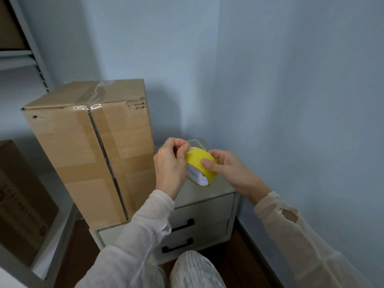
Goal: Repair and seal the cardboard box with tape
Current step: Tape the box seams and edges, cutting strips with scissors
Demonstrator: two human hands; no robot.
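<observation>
Closed cardboard box (83,154) beside tape roll (199,158)

- Cabinet (220,186), pale grey, two drawers, sits on the floor (76,252) in the corner.
- Box (87,152) stands upright on its left half.
- Tape (199,157) over the right half. Touching it? Can't tell.

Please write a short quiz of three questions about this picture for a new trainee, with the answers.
1. True or false: the yellow tape roll lies on the cardboard box.
2. The box stands on: A the floor, B the drawer cabinet, C a shelf.
3. Fill in: the cabinet shows ___ black handles.
Key: 1 false, the left hand and right hand hold it; 2 B; 3 two.
</observation>
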